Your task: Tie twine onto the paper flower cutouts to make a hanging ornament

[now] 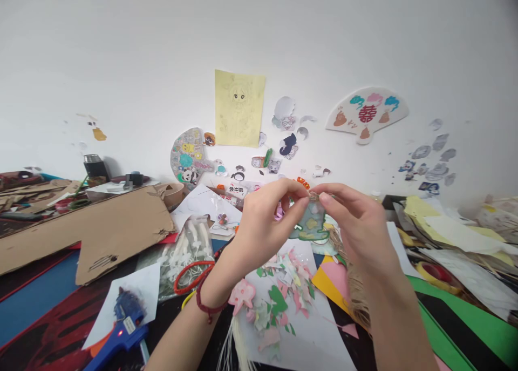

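Near the centre, a small blue-green craft piece (311,222) with a dark green edge and a yellow patch hangs between both hands, above the table. My left hand (273,220) pinches its top edge from the left, thumb and forefinger together. From the right, my right hand (356,220) pinches the same top edge beside a bit of twine. Below them, a white sheet (319,328) carries pink, green and pale paper scraps (283,290). A pink star (242,296) with a white tassel lies by my left wrist.
A blue glue gun (127,330) rests on white paper at the lower left, near large cardboard (121,225). Twine (358,290) lies under my right hand. Green sheets (457,322), yellow tape (439,276) and stacked papers fill the right. Behind stands a decorated wall.
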### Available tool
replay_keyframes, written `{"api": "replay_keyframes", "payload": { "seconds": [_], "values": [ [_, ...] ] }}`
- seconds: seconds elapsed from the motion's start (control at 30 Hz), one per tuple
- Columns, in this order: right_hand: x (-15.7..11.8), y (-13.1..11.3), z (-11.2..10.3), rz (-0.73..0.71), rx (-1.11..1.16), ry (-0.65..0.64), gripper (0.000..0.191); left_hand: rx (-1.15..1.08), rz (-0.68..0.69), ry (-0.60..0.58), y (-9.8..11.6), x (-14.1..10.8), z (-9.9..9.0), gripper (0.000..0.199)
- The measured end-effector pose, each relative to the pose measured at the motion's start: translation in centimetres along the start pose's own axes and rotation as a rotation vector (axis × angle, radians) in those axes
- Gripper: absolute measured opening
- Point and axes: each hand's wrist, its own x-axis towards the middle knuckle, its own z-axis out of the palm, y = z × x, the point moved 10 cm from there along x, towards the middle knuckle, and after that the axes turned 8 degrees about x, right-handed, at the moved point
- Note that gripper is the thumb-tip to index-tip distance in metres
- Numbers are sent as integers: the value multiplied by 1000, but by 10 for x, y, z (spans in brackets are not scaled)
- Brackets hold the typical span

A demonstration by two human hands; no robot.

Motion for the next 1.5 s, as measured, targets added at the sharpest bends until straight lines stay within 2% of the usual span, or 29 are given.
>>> {"api": "replay_keyframes", "payload": {
  "seconds": [0.27, 0.67, 0.9, 1.27, 1.37, 1.5],
  "values": [
    [1, -2, 1, -39, 0, -15, 7, -3, -22, -22, -4, -1, 3, 3],
    [-1, -11, 0, -102, -91, -7, 5, 69, 31, -29, 2, -1, 4, 5],
    [-2, -14, 4, -98, -148, -49, 4, 98, 61, -97, 4, -2, 12, 6],
    [-1, -15, -1, -116, -78, -9, 5, 124, 48, -128, 3, -3, 14, 5],
    [0, -12, -5, -70, -106, 7, 6, 124, 34, -121, 2, -3, 13, 5],
    [0, 0, -3, 37, -129, -57, 10, 117, 25, -70, 1, -3, 8, 5]
  ]
}}
